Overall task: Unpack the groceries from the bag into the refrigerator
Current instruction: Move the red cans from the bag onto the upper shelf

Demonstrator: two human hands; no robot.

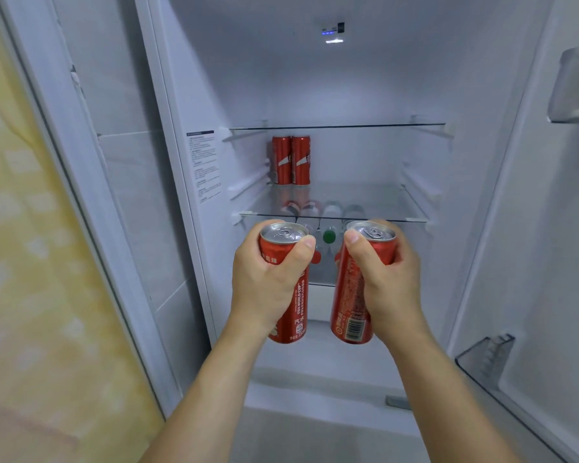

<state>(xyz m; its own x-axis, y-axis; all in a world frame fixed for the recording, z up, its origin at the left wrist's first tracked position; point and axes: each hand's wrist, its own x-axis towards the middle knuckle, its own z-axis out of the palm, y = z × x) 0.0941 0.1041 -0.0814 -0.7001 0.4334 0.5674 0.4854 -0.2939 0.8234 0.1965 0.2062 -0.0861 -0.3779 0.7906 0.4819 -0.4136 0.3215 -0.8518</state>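
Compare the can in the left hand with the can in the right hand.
The left can shows white World Cup lettering down its side; the right can shows fine print and a barcode. The left can leans left at the top; the right can leans right. The left hand wraps it from the left, the right hand from the right. Both are slim red cans, unopened, held in front of the shelf.

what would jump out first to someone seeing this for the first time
Two red soda cans held upright in front of the open refrigerator: the left hand grips one can and the right hand grips the other can. Behind them, a pair of matching red cans stands side by side at the back left of the middle glass shelf, with bottle caps showing dimly on the level beneath it.
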